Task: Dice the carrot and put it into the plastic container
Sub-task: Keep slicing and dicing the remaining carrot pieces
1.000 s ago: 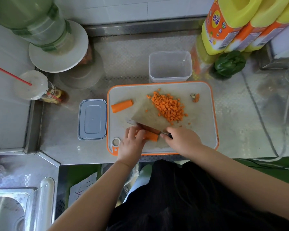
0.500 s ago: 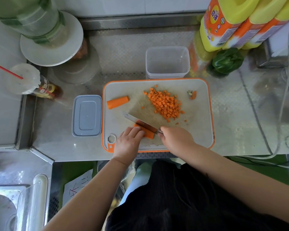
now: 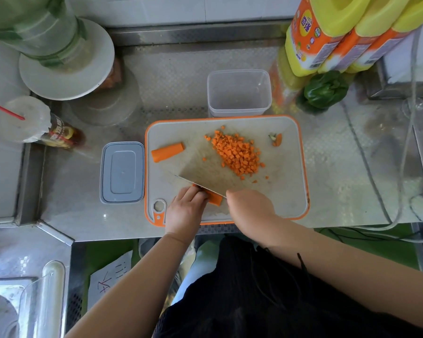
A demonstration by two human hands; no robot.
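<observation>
On the orange-rimmed cutting board (image 3: 288, 191) my left hand (image 3: 185, 211) holds down a carrot piece (image 3: 215, 198) with curled fingers. My right hand (image 3: 250, 206) grips the handle of a broad knife (image 3: 205, 174), whose blade lies across that piece. A heap of diced carrot (image 3: 237, 153) sits in the board's middle. Another carrot chunk (image 3: 167, 151) lies at the board's left. The carrot end scrap (image 3: 276, 139) lies at the far right. The clear plastic container (image 3: 239, 93) stands just behind the board with nothing in it.
A grey lid (image 3: 122, 172) lies left of the board. Yellow detergent bottles (image 3: 327, 32) and a green pepper (image 3: 325, 90) stand at the back right. A cup with a red straw (image 3: 27, 118) and a large bottle (image 3: 42, 28) are at the back left. A sink (image 3: 10, 306) is lower left.
The knife blade has tilted so its flat side faces up over the carrot piece. Both hands stay at the board's front edge.
</observation>
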